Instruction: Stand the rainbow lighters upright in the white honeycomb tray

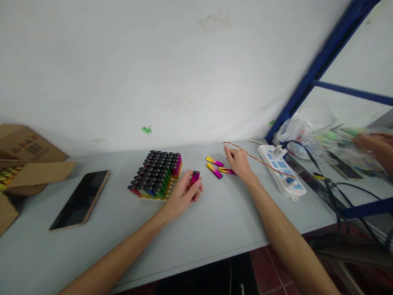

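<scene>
My left hand (184, 190) is closed around a small black-topped purple tube (194, 179), held upright above the table. Close beside that hand stands a dense block of similar black-topped tubes (156, 174), coloured purple, green, blue and red, with gold lower ends. My right hand (238, 160) has its fingers curled, and whatever they may hold is hidden. Just left of it lie three purple-and-gold pieces (214, 170); the right end of one reaches the hand. A thin red-and-yellow wire (260, 160) passes by the right hand's knuckles; whether the fingers touch it I cannot tell.
A white power strip (281, 170) with plugs lies at the right, beside a blue metal frame (302, 88). Left are a phone (81, 198) and an open cardboard box (32, 143). Beyond the frame, another person's hands (373, 143) are near plastic bags (294, 133) and black cables (330, 190).
</scene>
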Demonstrator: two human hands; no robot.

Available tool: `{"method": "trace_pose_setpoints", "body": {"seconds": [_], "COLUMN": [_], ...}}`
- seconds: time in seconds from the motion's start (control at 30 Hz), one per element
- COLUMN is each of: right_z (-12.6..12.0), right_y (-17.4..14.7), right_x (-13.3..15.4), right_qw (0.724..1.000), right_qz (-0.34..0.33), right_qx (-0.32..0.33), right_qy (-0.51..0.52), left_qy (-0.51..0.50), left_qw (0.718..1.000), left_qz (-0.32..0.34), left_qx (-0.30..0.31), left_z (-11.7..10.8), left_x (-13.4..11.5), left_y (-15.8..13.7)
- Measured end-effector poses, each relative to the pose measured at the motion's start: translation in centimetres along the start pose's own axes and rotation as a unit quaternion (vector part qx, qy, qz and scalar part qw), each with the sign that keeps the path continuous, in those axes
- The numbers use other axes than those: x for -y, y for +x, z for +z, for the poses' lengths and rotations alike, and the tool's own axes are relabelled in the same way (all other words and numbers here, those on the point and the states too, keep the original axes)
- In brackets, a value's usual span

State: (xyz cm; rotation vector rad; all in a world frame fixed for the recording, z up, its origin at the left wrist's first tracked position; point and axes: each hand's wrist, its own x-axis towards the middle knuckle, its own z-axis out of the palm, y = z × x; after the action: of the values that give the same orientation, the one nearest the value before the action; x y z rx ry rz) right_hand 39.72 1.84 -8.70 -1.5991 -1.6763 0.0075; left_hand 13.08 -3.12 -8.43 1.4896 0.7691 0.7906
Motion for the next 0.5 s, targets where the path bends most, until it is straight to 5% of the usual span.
{"method": "trace_pose_setpoints", "body": {"seconds": [0.13, 0.5], "right_z": [0.0, 0.1], "right_y": [-0.3, -0.6], "right_x": [0.1, 0.0], "right_qw": [1.000, 1.000], "right_qz": [-0.009, -0.017], "right_qx": [0.006, 0.008], "right_qy": [0.001, -0.015], "left_qy": [-0.155, -0.192], "left_qw": [0.984, 0.971], "left_qz": [-0.077, -0.135], "left_qx": [-0.031, -0.051], "left_z": [0.1, -0.3], "left_x": [-0.6, -1.7], "left_y": [0.0, -0.1]}}
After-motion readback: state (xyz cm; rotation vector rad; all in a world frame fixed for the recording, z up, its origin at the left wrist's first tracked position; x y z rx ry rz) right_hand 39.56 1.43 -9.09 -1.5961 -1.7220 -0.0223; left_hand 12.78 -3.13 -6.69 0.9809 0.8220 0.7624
